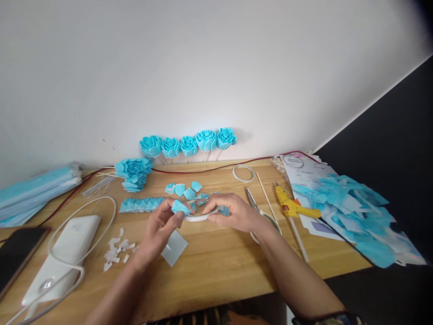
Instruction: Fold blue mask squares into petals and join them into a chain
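Observation:
Between the thumb and fingers of my left hand (159,228) is a folded blue paper petal (181,207). My right hand (233,211) is closed on a narrow roll of white tape (198,218), whose near edge reaches across to the petal. Just beyond my hands lie several loose folded petals (190,193), some partly hidden by my fingers. A row of overlapping petals (140,205) is left of my left hand. Below it, a pale square sheet (174,248) rests on the table. Scissors (252,198) lie partly under my right wrist.
Finished blue paper flowers (188,145) on sticks lean against the wall. At right are a yellow glue gun (291,204), a thin stick (266,194) and a heap of blue sheets (358,212). A second tape roll (243,173), paper scraps (117,250) and a white power bank (64,257) with cable lie around.

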Demonstrator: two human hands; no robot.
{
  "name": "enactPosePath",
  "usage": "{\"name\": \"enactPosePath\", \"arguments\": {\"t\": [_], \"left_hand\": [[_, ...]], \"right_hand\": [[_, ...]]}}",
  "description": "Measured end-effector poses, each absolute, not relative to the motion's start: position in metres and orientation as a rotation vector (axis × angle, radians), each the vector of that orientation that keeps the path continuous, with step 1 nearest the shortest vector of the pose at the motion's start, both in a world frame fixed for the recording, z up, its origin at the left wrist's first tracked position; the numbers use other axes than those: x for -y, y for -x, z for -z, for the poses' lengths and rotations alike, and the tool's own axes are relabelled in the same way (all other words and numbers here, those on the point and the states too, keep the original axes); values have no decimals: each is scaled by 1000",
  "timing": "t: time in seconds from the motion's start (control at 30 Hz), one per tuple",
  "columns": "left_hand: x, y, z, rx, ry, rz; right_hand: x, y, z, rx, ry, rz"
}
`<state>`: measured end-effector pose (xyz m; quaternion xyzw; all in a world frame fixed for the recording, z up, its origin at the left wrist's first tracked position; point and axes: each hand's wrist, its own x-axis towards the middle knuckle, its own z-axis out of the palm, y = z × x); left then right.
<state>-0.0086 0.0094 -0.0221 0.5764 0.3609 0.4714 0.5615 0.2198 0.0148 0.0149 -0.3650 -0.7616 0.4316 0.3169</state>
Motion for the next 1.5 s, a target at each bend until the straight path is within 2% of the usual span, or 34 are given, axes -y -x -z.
{"name": "enactPosePath", "arguments": {"t": [0.53, 0.77, 1.0, 1.3, 1.5], "left_hand": [[-3, 1, 20, -898, -1381, -1199], [-5, 0, 13, -973, -1301, -1293], [-7, 3, 19, -996, -1284, -1334], [-5, 2, 18, -1060, -1280, -1373], [3, -2, 28, -1084, -1338, -1345]], "right_hand": [[-7, -197, -7, 1973, 1056, -747], [-6, -196, -9, 2061, 969, -833], [-5, -193, -9, 2083, 913, -751], [-7, -193, -5, 2082, 897, -894], [-3, -187, -7, 2029, 988, -792]]}}
